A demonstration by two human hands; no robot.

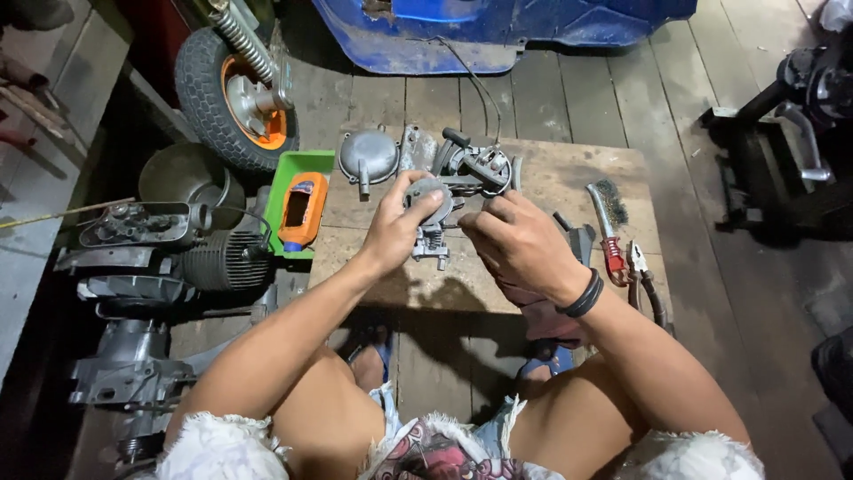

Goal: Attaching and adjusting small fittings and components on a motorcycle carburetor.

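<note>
part in hands: small grey metal engine part [431, 222], centre of frame, held just above the wooden board [569, 178]
left hand: left hand [395, 227] wraps the part from the left, thumb over its round top, fingers curled shut on it
right hand: right hand [520, 244] at the part's right side, fingertips pinched on it, black wristband [585, 295] on the wrist
behind part: round grey cover [367, 157] and metal assembly with lever [475, 164], upper centre, close behind the hands
right of hands: wire brush with red handle [607, 227], pliers [641, 271], near the right wrist
left of board: green tray [283, 178] holding orange case [300, 209]; finned engine [169, 253] at left edge
upper left: small wheel with orange hub [235, 93]
arms: both forearms rise from bottom of frame, elbows over bare knees
</note>
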